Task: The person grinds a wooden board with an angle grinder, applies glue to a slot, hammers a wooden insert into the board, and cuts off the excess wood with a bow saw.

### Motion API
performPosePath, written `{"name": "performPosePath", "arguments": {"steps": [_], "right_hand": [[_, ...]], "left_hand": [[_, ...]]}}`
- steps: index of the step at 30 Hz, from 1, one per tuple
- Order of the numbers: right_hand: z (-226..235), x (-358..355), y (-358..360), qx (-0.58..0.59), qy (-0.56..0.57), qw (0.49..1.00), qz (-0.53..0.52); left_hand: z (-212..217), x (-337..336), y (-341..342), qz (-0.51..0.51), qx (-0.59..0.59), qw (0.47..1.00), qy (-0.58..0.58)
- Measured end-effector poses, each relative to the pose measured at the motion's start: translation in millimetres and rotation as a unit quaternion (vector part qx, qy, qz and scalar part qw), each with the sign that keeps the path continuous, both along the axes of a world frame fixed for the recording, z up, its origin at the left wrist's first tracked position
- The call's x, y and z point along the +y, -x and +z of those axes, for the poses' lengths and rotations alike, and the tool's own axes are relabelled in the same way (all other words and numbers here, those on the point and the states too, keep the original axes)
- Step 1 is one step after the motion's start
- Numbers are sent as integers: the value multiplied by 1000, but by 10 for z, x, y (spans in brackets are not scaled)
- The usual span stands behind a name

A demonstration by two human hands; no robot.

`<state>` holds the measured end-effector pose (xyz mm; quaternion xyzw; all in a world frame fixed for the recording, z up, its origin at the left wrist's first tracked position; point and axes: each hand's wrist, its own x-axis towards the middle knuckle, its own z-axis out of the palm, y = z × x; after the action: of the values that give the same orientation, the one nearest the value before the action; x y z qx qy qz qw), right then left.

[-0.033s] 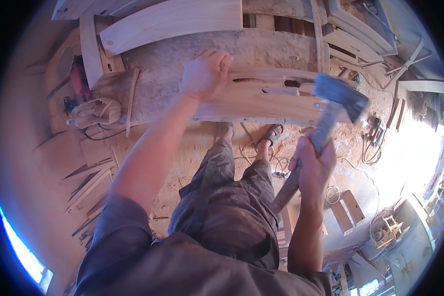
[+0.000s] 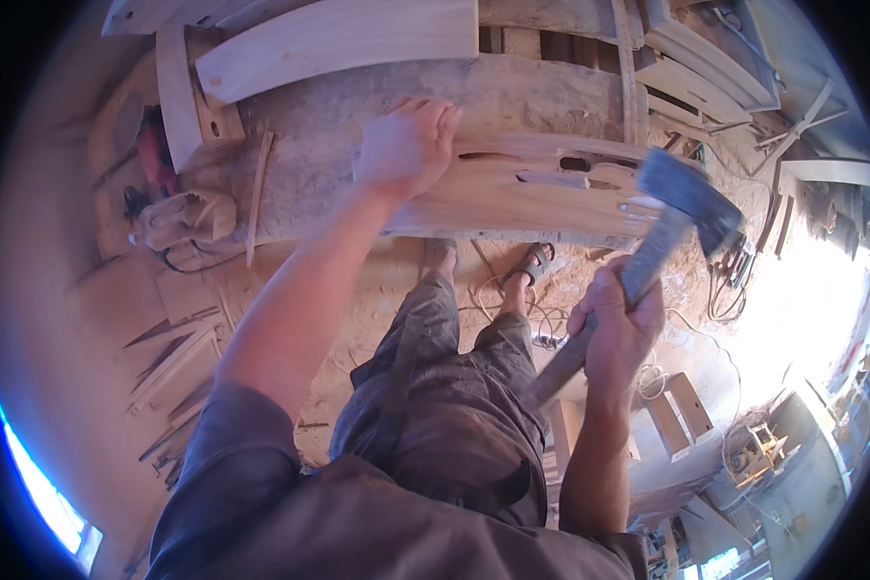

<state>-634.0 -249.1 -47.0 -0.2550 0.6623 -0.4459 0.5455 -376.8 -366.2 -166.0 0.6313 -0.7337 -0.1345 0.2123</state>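
Off-work clutter: pale curved plank (image 2: 338, 41) top, red power tool (image 2: 153, 155) left, wood offcuts (image 2: 179, 362) and cable (image 2: 541, 319) on sawdust floor.

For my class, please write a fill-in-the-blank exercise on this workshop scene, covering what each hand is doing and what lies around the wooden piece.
1. The right hand grips the handle of a ____ with a grey metal head.
2. The left hand rests flat on the pale ____ workpiece lying on the bench.
3. The workpiece has ____ cut into its top face.
4. The floor under the sandalled feet is covered in wood ____.

Missing words: hatchet; wooden; slots; shavings
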Motion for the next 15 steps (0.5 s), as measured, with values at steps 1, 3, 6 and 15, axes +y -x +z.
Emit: {"name": "performPosePath", "arguments": {"steps": [1, 3, 6, 15], "right_hand": [[-17, 35, -65, -16, 40, 998, -49], [-138, 4, -52, 14, -22, 998, 64], [-128, -165, 37, 47, -101, 983, 146], [-132, -91, 53, 0, -99, 989, 105]], "left_hand": [[25, -11, 86, 12, 4, 1000, -17], [58, -6, 113, 28, -9, 998, -47], [42, 12, 55, 32, -37, 997, -62], [33, -32, 81, 23, -34, 999, -35]]}}
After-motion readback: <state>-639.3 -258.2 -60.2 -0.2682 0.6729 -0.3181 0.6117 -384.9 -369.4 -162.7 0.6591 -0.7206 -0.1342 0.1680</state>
